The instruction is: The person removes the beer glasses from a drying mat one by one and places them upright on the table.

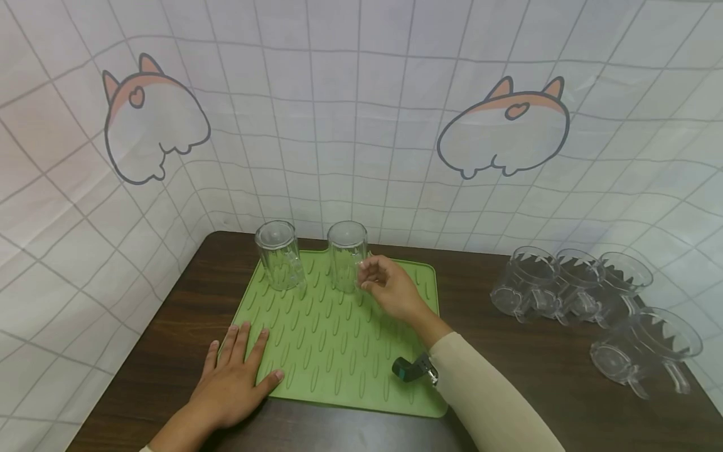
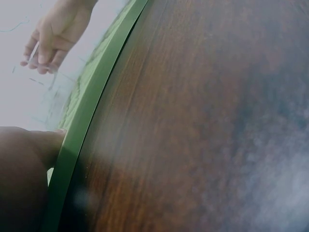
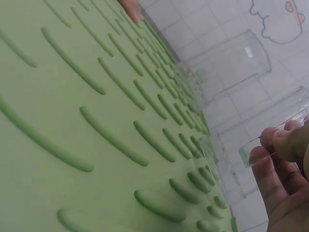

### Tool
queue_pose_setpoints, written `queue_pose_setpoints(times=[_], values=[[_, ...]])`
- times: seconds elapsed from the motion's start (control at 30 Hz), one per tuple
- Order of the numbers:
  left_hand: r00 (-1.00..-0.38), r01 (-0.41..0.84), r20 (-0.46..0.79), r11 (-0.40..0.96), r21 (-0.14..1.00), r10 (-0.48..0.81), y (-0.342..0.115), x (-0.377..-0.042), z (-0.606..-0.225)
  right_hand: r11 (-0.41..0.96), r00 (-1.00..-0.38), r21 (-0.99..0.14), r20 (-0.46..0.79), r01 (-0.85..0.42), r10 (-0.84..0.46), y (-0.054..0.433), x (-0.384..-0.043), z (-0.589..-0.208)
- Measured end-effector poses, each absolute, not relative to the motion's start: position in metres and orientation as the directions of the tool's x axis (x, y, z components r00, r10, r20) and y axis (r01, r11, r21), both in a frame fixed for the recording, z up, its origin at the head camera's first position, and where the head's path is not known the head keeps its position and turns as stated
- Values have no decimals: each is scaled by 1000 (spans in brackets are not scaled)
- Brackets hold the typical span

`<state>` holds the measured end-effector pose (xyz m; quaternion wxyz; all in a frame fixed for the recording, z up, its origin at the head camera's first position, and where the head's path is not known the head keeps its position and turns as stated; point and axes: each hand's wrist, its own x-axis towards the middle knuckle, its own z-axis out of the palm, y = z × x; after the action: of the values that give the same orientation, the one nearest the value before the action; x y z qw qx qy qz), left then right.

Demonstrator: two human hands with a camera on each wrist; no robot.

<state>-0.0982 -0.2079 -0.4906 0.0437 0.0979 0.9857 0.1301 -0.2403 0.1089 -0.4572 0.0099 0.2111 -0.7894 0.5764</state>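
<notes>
My right hand (image 1: 392,292) pinches the handle of a clear mug (image 1: 344,258) that stands near the back of a green ridged mat (image 1: 327,351). In the right wrist view, the thumb and fingers close round the transparent handle (image 3: 247,153). A second clear mug (image 1: 278,258) stands to its left, apart from it, at the mat's back left. My left hand (image 1: 234,380) lies flat with spread fingers over the mat's left front edge. In the left wrist view, part of that hand (image 2: 26,159) shows beside the mat's green rim (image 2: 96,96).
Several more clear mugs stand on the dark wooden table (image 1: 497,389) at the right: a row towards the back (image 1: 528,276) and one nearer mug (image 1: 638,345). A white gridded cloth (image 1: 339,125) with cartoon prints hangs behind and at the sides.
</notes>
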Motion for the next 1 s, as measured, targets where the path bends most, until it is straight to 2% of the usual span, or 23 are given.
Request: queue_pose_setpoints(times=[0.27,1.0], values=[[-976,172,-82,947,271,201,-208,-100,-491,226,-900,-902,286,-369,-328,113,-234,-459],[-978,175,-62,947,270,198,-206,-98,-489,179,-888,-919,266,-351,-375,140,-199,-436]])
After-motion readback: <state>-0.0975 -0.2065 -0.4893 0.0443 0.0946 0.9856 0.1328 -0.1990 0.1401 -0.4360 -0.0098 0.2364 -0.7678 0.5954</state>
